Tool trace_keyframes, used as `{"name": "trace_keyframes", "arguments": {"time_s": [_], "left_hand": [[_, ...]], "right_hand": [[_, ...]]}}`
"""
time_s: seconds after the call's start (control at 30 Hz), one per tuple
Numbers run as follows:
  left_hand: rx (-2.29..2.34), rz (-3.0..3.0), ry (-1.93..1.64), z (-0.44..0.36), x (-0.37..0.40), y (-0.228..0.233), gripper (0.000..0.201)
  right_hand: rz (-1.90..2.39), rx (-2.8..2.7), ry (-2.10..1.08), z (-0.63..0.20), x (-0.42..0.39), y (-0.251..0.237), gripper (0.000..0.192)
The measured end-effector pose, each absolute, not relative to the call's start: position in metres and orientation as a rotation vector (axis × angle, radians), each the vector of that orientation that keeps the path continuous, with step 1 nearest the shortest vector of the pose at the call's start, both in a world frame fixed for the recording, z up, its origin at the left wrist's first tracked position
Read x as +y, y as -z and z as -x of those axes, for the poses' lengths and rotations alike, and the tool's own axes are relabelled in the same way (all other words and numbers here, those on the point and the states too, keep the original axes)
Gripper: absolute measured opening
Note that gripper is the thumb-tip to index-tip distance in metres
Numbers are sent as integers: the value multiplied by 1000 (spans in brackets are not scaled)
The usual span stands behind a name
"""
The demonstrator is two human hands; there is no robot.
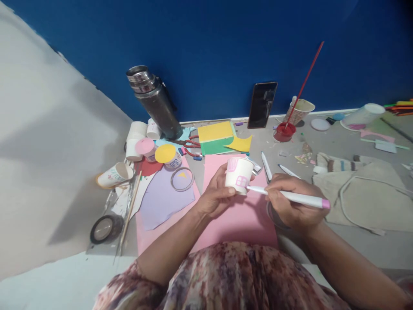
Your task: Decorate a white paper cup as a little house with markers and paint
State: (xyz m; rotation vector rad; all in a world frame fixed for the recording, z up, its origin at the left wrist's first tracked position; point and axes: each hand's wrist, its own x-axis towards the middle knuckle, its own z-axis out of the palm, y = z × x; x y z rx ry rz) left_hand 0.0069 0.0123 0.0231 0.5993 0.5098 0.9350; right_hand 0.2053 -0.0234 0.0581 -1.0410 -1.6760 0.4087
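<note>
My left hand (215, 196) grips a small white paper cup (239, 173) from its left side, holding it just above a pink paper sheet (238, 219). The cup's side carries pink drawn shapes, one like a window. My right hand (288, 202) holds a white marker with a pink end cap (301, 199), its tip touching the cup's lower right side. Both forearms reach in from the bottom of the view over a patterned garment.
On the floor lie a lilac sheet (161, 198), tape rolls (182, 179), several paper cups (135, 144), scissors (189, 145), yellow and green paper (215, 137), a steel flask (155, 101), a phone (262, 104) against the blue wall, a red paint dish with brush (284, 131), loose markers (266, 165), a beige cloth bag (364, 193).
</note>
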Motion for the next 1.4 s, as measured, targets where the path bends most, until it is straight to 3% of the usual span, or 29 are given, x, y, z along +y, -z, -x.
{"name": "trace_keyframes", "arguments": {"time_s": [0.37,0.67,0.9,1.1,1.4], "left_hand": [[496,-586,-942,-7,12,-26,85],[408,-528,-819,-1,13,-15,82],[359,-589,-798,4,16,-14,81],[246,-746,-700,8,23,-6,84],[228,-879,-678,15,31,-1,92]], "right_hand": [[1042,-1651,-344,-207,-23,-52,15],[1148,-1619,-103,-209,-3,-40,14],[1133,-1603,-171,-208,12,-25,16],[1062,-1693,-453,-210,13,-21,19],[980,-1765,-408,-203,9,-19,17]]}}
